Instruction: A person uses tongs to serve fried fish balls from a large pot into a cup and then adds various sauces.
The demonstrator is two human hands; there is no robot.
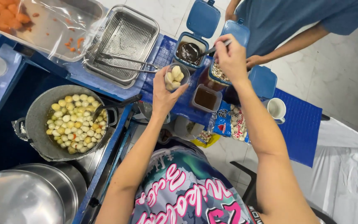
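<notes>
Starting at the left, a wok [38,120] of pale round balls in oil sits with a dark-handled ladle [114,105] leaning in it, and a wire draining basket [123,43] with tongs lies behind it on the blue tabletop [299,124]. The left hand [164,93] holds a small clear cup [175,76] of the fried balls, its fingers wrapped under and around the cup, which is raised just in front of the open sauce tub [190,52]. The right hand [231,58] has its fingers pinched on the handle of a spoon [212,49] whose bowl dips into the dark sauce in that tub. To do this well, I judge the cup should stay level and close under the tub's rim so the spoon's short trip drips nothing on the tabletop, and the spoon should be lifted only part full. Further right stand a tub of brown liquid [206,98], another blue-lidded tub [218,74] and a white mug [276,110]. Another person in a blue shirt [286,16] stands across the tabletop, an arm close behind the right hand; the raised blue lids crowd the spoon's path.
</notes>
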